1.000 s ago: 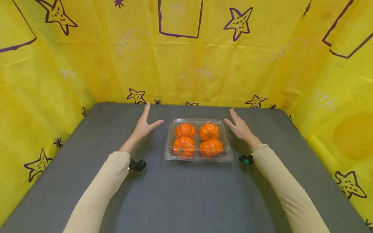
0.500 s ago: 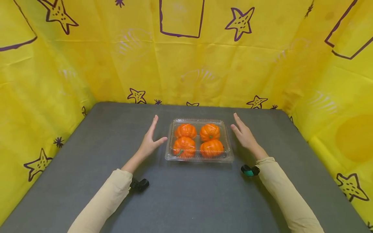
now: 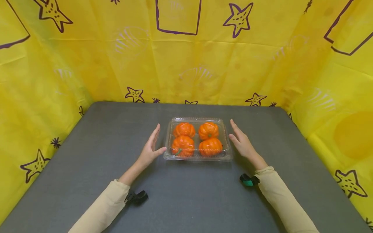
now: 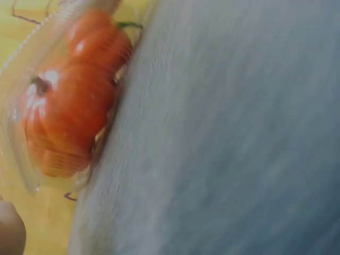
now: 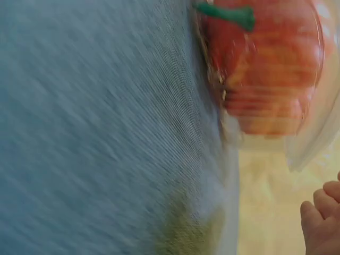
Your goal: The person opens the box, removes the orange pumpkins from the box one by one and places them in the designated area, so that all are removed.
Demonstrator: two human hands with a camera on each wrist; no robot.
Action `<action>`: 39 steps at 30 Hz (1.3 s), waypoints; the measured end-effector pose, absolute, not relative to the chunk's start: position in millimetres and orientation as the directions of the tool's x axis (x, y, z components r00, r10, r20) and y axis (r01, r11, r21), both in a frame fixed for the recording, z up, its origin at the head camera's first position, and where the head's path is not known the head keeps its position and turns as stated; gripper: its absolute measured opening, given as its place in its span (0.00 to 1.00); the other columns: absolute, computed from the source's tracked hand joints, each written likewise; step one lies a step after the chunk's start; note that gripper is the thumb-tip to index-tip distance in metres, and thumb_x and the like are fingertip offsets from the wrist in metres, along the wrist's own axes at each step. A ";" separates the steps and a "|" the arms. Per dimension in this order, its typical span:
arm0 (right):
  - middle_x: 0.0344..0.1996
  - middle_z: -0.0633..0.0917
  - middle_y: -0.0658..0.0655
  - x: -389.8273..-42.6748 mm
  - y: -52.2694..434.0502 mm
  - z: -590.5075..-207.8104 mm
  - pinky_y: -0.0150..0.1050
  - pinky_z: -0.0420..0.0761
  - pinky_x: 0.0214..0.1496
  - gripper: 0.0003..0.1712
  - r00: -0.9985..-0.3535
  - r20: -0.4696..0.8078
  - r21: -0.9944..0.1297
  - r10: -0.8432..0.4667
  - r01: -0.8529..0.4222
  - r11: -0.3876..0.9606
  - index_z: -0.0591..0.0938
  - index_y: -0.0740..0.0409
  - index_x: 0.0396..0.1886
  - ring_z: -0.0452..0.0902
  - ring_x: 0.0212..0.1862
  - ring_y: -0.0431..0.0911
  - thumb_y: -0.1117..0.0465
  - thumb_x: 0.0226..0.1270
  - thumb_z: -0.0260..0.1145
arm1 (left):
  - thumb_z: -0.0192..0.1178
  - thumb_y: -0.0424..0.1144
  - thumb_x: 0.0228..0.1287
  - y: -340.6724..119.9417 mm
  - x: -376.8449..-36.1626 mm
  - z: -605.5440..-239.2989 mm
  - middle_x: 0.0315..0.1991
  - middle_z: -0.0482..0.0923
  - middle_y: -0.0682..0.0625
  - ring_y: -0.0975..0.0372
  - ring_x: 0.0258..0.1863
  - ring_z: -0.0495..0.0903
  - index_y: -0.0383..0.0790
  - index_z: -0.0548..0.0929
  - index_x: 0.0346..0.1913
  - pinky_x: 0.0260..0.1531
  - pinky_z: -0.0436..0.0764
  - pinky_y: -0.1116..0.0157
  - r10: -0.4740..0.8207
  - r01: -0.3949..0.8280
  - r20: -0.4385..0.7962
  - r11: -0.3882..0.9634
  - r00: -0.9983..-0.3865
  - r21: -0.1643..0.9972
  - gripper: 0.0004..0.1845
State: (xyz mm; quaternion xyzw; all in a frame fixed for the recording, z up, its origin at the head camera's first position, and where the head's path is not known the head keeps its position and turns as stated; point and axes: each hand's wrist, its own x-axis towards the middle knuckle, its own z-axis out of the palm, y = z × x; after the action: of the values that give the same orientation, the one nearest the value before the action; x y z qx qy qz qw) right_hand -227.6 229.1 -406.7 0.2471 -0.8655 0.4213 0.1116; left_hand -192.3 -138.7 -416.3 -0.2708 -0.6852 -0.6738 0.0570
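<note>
A clear plastic clamshell box (image 3: 198,159) with its lid down lies on the dark table. Several small orange pumpkins (image 3: 182,146) sit inside it, one showing a green stem (image 5: 228,14) in the right wrist view. My left hand (image 3: 149,151) is at the box's left side, fingers extended and thumb spread towards its edge; whether the thumb touches is hard to tell. On the other side, my right hand (image 3: 244,145) faces the box with straight fingers, a small gap between them. Neither hand holds anything. Only a bit of each hand shows in the wrist views.
The grey table (image 3: 186,200) reaches back to a yellow cloth (image 3: 180,64) printed with starfish, which also hangs at both sides. Each wrist wears a dark strapped device, such as the right one (image 3: 249,180).
Both hands have come back towards the person, from beside the box's far corners to its sides. The left hand has also drawn closer to the box, which stays in place.
</note>
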 end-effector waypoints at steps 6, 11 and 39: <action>0.62 0.56 0.73 -201.4 213.2 -399.3 0.42 0.49 0.64 0.24 -0.848 0.423 -0.759 -0.318 -0.524 0.387 0.55 0.76 0.63 0.49 0.63 0.64 0.70 0.70 0.44 | 0.64 0.21 0.47 -130.1 -178.9 -419.4 0.69 0.30 0.40 0.53 0.67 0.34 0.30 0.37 0.68 0.62 0.40 0.58 0.331 0.351 0.328 0.012 -0.885 0.936 0.53; 0.61 0.56 0.75 -189.4 206.6 -401.2 0.28 0.49 0.62 0.23 -0.849 0.430 -0.797 -0.308 -0.517 0.313 0.55 0.79 0.62 0.49 0.62 0.65 0.72 0.70 0.41 | 0.69 0.26 0.42 -118.5 -168.9 -409.7 0.68 0.28 0.39 0.52 0.66 0.32 0.28 0.33 0.67 0.61 0.40 0.54 0.344 0.317 0.277 0.065 -0.897 0.946 0.59; 0.64 0.43 0.75 -172.8 199.7 -416.2 0.24 0.46 0.62 0.57 -0.818 0.453 -0.803 -0.354 -0.547 0.237 0.43 0.78 0.64 0.38 0.64 0.65 0.82 0.37 0.68 | 0.65 0.26 0.48 -106.6 -163.9 -418.2 0.68 0.35 0.37 0.50 0.66 0.38 0.29 0.38 0.68 0.61 0.43 0.50 0.278 0.318 0.259 0.191 -0.925 0.929 0.52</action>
State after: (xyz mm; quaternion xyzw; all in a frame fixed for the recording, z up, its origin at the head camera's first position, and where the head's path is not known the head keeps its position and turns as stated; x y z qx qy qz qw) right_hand -172.8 199.7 -416.2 0.2882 -0.7814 0.5464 0.0883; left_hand -163.9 -106.6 -418.2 -0.1931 -0.7714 -0.6061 0.0161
